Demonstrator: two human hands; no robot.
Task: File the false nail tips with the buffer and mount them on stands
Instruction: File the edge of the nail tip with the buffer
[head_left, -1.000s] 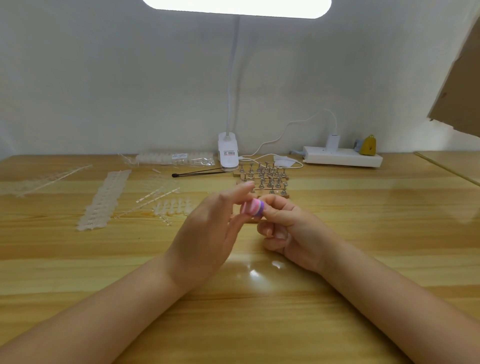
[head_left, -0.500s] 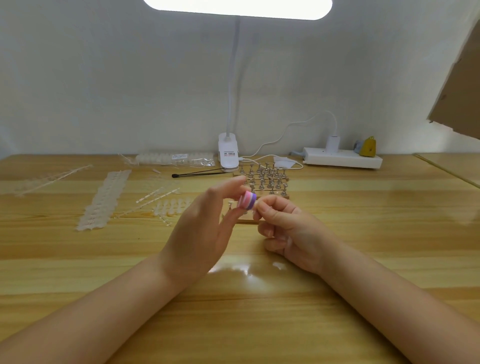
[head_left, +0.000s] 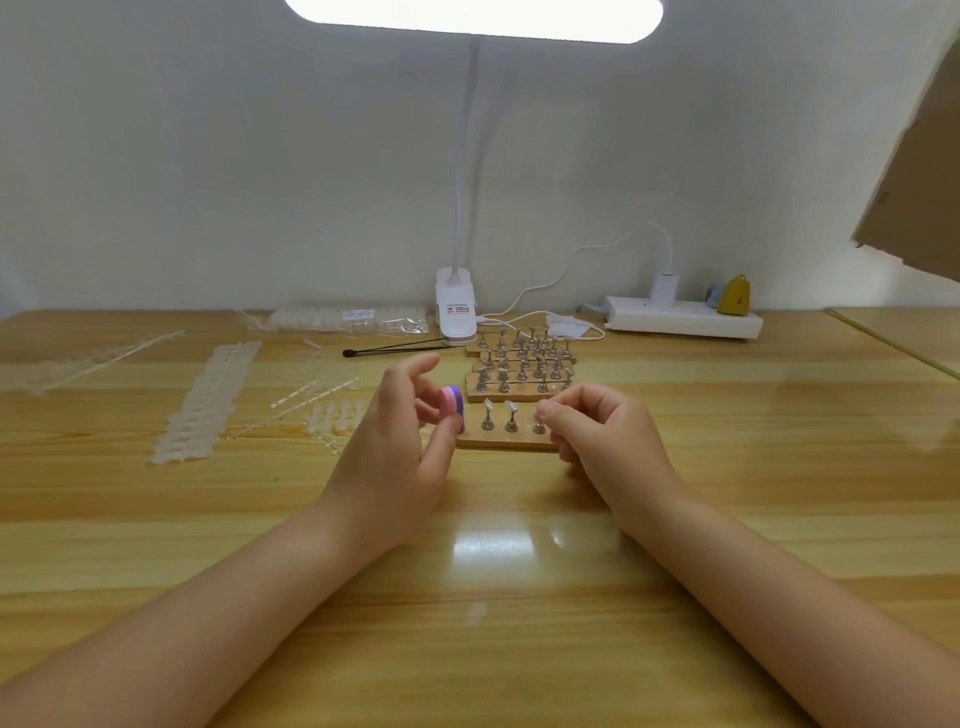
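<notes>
A: Where's the buffer (head_left: 452, 406)?

B: Pinched in the left hand (head_left: 397, 457), thumb and fingers curled round it, lifted above the desk (head_left: 727, 467) just left of the nearest wooden strip (head_left: 506, 440).

A: And the right hand (head_left: 605, 441)?

B: Fingers curled together at the stand (head_left: 539, 427) on that strip's right end. A nail tip between them is too small to tell.

A: Other tips?

B: Two stands (head_left: 498, 418) on that strip carry tips. More strips of stands sit behind, toward the far edge by the lamp (head_left: 456, 306).

Wooden table (head_left: 727, 467), white wall (head_left: 208, 156), lamp (head_left: 472, 15) (lit)
</notes>
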